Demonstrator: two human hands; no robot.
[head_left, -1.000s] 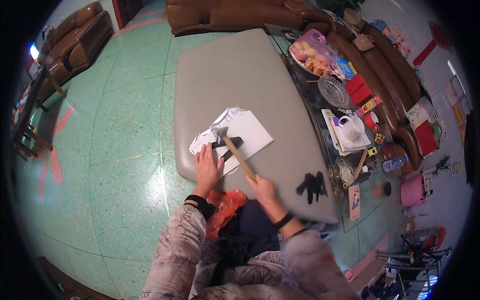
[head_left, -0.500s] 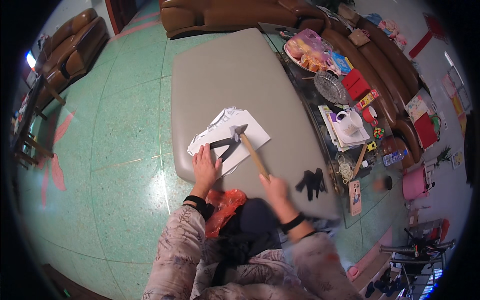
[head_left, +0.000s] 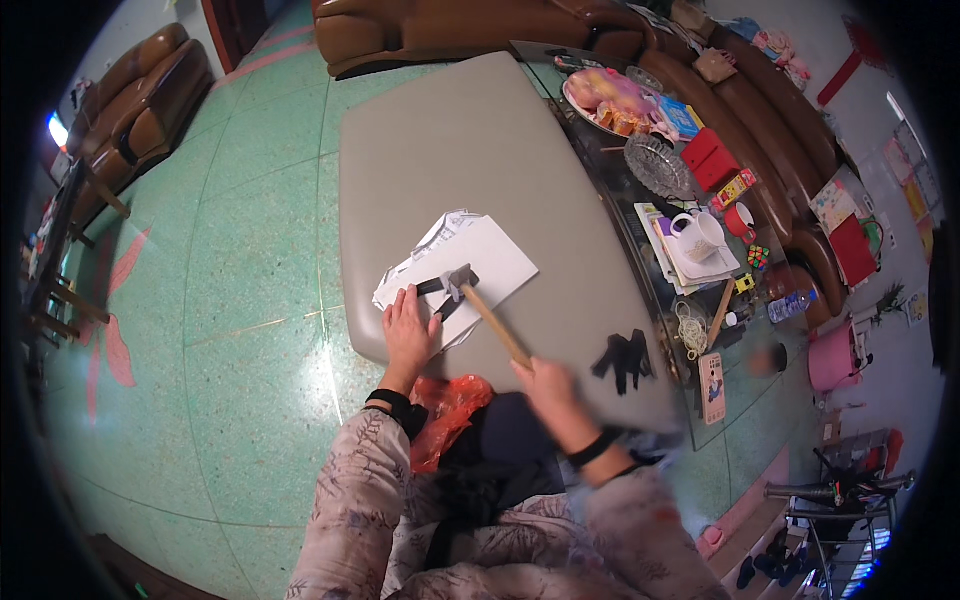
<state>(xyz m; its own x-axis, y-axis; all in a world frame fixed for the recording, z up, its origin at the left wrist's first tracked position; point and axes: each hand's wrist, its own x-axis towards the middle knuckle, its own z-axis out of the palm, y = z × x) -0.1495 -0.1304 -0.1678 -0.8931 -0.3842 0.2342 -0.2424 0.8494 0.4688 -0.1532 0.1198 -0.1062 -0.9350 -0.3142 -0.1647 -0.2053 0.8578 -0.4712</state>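
My right hand grips the wooden handle of a hammer. The hammer's head is down over the grey end of a black V-shaped strip, partly covering it. Whether the head touches the strip I cannot tell. My left hand lies with fingers spread at the strip's two near ends, holding them down. Under the strip is a stack of white papers on a wide grey padded surface. Several black strip-like pieces lie in a bunch to the right of my right hand.
A crinkled red plastic bag and dark cloth are near my lap. On the right, a glass table holds a white mug, a glass dish, a phone and a bottle. Brown sofas stand behind.
The hammer's head has moved down and left, nearer my left hand, and my right hand has shifted with it. The left hand stays on the strip.
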